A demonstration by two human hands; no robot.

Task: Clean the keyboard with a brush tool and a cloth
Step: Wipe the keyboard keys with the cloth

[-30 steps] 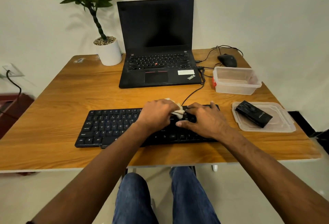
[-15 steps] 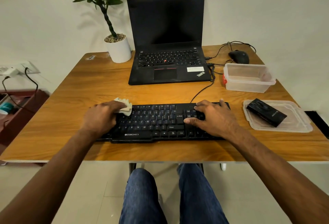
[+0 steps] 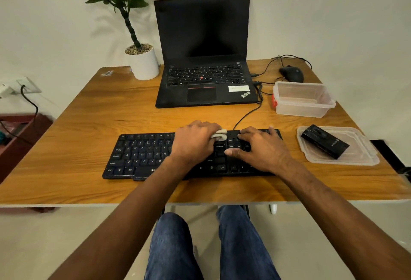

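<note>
The keyboard (image 3: 155,155) lies flat on the worktop (image 3: 89,110), close to its near edge, its cable running back toward the laptop (image 3: 204,75). The left hand (image 3: 195,142) is curled around a small bunched cloth (image 3: 219,134), pressing it onto the keys at the keyboard's far edge, right of centre. Bunching the cloth probably gives a firm pad that can push down between key rows. The right hand (image 3: 260,148) rests flat and spread on the keyboard's right end, holding nothing; it appears to pin the board so the wiping does not slide it. The two hands lie just beside each other, so the cloth has little room further right unless the right hand lifts. To the left of the keyboard the keys are uncovered and the worktop beyond is bare. Right of the keyboard, a black box-like tool (image 3: 324,142), possibly the brush, sits on a clear lid (image 3: 364,157), with a clear tub (image 3: 304,99) behind it.
</note>
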